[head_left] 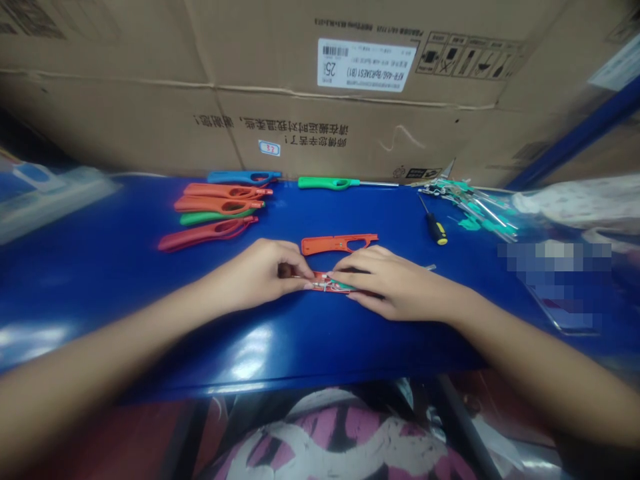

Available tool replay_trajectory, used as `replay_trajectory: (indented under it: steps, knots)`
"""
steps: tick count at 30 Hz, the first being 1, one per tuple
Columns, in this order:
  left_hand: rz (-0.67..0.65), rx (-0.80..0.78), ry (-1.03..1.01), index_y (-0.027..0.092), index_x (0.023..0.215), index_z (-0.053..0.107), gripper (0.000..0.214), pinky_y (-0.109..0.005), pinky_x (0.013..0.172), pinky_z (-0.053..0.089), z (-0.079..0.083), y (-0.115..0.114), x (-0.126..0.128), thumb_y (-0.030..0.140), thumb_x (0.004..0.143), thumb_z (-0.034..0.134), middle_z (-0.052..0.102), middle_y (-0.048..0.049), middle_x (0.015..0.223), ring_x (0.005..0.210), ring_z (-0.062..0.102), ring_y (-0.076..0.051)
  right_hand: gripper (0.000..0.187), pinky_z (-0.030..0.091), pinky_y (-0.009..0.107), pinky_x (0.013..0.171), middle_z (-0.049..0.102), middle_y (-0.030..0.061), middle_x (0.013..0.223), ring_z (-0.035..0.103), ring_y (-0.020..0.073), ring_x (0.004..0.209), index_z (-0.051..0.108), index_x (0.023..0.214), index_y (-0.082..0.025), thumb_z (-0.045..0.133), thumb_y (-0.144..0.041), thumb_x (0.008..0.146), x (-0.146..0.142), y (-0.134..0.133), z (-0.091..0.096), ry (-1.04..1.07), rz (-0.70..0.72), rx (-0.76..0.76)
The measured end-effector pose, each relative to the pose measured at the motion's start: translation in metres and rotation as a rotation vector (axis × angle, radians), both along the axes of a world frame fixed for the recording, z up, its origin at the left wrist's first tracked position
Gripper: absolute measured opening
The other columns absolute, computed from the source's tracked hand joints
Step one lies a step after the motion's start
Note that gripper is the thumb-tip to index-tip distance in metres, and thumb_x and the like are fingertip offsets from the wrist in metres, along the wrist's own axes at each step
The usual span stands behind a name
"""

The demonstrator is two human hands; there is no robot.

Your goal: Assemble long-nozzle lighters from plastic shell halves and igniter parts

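Observation:
Low over the blue table, my left hand pinches the left end of an orange lighter half-shell that has small metal and white parts inside. My right hand bends over the right part of the same shell, its fingertips pressing on a green piece and thin wires. Much of the shell is covered by my fingers. Just beyond my hands lies another orange half-shell with a trigger opening. A thin clear tip shows past my right hand.
Several orange, green, red and blue lighter casings lie at the left. A green lighter with a metal rod is at the back. A screwdriver and a heap of rods with green parts lie right. A cardboard box stands behind.

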State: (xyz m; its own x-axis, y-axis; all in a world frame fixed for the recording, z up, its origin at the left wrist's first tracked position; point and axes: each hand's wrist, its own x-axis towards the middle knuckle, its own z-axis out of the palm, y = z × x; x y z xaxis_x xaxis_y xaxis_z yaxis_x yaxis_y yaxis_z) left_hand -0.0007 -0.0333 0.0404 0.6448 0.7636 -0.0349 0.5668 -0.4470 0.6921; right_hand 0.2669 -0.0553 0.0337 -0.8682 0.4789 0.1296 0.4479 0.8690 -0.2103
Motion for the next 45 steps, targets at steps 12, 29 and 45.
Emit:
replay_trajectory:
  steps: [12,29,45]
  knots:
    - [-0.072,0.158,-0.001,0.019,0.094,0.079,0.010,-0.022,0.069,0.048,0.0005,-0.0059,-0.0001,0.020,0.088,0.071,0.071,-0.0021,0.086,0.076,0.066,-0.013,0.033,0.046,0.046,0.100,0.061,0.0132,0.132,0.056,0.0258,0.118,0.061,0.130,-0.017,0.049,-0.023,0.100,-0.0009,-0.0004,-0.0022,-0.001,-0.007,-0.004]
    - [-0.070,0.089,-0.043,0.021,0.091,0.080,0.008,-0.022,0.066,0.048,-0.0025,-0.0019,-0.0017,0.025,0.085,0.075,0.073,-0.0007,0.083,0.072,0.066,-0.012,0.034,0.048,0.049,0.099,0.062,0.0150,0.129,0.056,0.0271,0.118,0.062,0.130,-0.017,0.049,-0.020,0.099,-0.0017,-0.0023,-0.0001,0.014,-0.019,-0.031]
    - [-0.028,-0.073,-0.068,0.021,0.092,0.079,0.017,-0.024,0.065,0.049,-0.0048,0.0005,-0.0001,0.035,0.085,0.072,0.074,-0.0028,0.088,0.073,0.065,-0.014,0.033,0.052,0.043,0.095,0.061,0.0167,0.123,0.057,0.0255,0.112,0.062,0.129,-0.013,0.045,-0.021,0.102,-0.0025,-0.0018,-0.0029,0.028,-0.023,-0.040]
